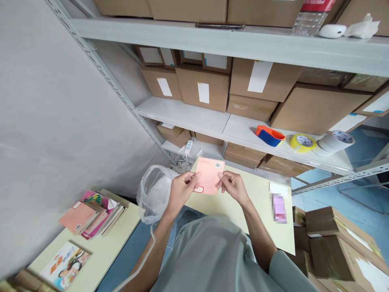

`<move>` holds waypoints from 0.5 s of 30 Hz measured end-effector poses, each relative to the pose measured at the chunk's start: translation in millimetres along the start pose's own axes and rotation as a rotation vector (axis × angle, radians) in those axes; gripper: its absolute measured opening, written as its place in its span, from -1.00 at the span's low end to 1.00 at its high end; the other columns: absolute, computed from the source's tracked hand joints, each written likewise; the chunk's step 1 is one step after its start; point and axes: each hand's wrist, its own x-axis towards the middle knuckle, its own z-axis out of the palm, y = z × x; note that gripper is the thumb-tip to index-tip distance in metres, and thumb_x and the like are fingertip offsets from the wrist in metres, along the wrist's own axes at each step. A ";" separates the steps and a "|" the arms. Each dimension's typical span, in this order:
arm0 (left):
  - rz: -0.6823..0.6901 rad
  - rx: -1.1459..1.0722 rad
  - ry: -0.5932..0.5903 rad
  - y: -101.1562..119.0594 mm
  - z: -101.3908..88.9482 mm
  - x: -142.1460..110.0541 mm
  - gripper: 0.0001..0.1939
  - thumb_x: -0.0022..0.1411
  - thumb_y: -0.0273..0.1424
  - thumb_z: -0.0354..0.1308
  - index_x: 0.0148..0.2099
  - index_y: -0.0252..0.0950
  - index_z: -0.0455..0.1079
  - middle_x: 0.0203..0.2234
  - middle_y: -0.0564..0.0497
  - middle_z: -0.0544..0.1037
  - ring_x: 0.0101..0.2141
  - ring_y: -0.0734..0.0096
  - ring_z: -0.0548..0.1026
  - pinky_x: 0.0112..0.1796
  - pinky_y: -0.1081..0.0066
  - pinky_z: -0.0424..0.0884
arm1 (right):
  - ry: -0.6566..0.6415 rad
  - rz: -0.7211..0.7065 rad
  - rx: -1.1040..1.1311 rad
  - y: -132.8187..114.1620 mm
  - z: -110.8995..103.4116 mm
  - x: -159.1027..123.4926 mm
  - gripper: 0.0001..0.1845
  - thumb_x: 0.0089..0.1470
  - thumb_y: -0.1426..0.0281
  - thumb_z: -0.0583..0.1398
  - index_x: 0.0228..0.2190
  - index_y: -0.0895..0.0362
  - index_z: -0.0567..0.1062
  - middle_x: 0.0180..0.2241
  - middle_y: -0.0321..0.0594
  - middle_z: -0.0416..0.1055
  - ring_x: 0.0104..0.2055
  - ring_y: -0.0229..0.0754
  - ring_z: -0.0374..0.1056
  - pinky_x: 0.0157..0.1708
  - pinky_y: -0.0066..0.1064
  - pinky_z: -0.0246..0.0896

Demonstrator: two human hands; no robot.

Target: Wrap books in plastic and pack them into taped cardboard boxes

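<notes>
A thin pink booklet with a barcode in its upper right corner and a small red-framed label at its lower left is held up over the pale yellow table. My left hand pinches its left edge between thumb and fingers. On the right edge, my right hand grips it the same way. Close by my left forearm hangs a clear plastic bag. The text on the booklet is too small to read.
Left, a second table bears a stack of books and a picture book. Ahead, shelving holds cardboard boxes, yellow tape and white rolls. A blurred pink item lies on the right; cartons stand beyond.
</notes>
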 end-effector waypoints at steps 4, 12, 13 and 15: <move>0.011 0.007 0.032 -6.2 -0.3 -4.0 -0.40 0.45 0.13 0.21 -0.45 -0.23 0.50 -0.61 0.01 0.59 -0.56 0.40 0.53 -0.47 0.46 0.44 | 0.017 0.001 0.036 6.0 0.6 0.7 -0.29 0.31 -0.28 0.24 -0.46 0.10 0.57 -0.43 -0.07 0.68 -0.57 -0.20 0.44 -0.65 -0.42 0.22; 0.090 0.068 0.085 -5.1 0.0 -6.1 -0.58 0.44 0.01 0.25 -0.10 -0.20 0.73 -0.19 -0.08 0.79 -0.30 0.25 0.70 -0.35 0.39 0.58 | -0.046 0.030 0.159 32.5 -1.3 12.4 -0.39 0.22 -0.23 0.35 -0.17 0.07 0.68 -0.26 -0.15 0.69 -0.28 -0.10 0.60 -0.27 -0.30 0.55; 0.125 0.085 0.093 -5.3 3.5 -7.0 -0.66 0.41 -0.05 0.31 -0.09 -0.18 0.74 -0.13 -0.07 0.79 -0.23 0.22 0.72 -0.30 0.37 0.62 | -0.058 0.016 0.167 38.1 0.6 15.7 -0.44 0.15 -0.17 0.43 -0.16 0.05 0.66 -0.24 -0.18 0.69 -0.24 -0.10 0.61 -0.22 -0.30 0.55; 0.220 0.114 0.095 -6.7 13.1 -10.2 -0.78 0.39 -0.17 0.34 -0.11 -0.15 0.74 -0.05 -0.07 0.78 -0.12 0.19 0.74 -0.23 0.35 0.65 | -0.063 0.006 0.207 49.7 6.1 22.2 -0.47 0.04 -0.09 0.52 -0.19 0.03 0.62 -0.27 -0.23 0.67 -0.24 -0.12 0.60 -0.18 -0.31 0.54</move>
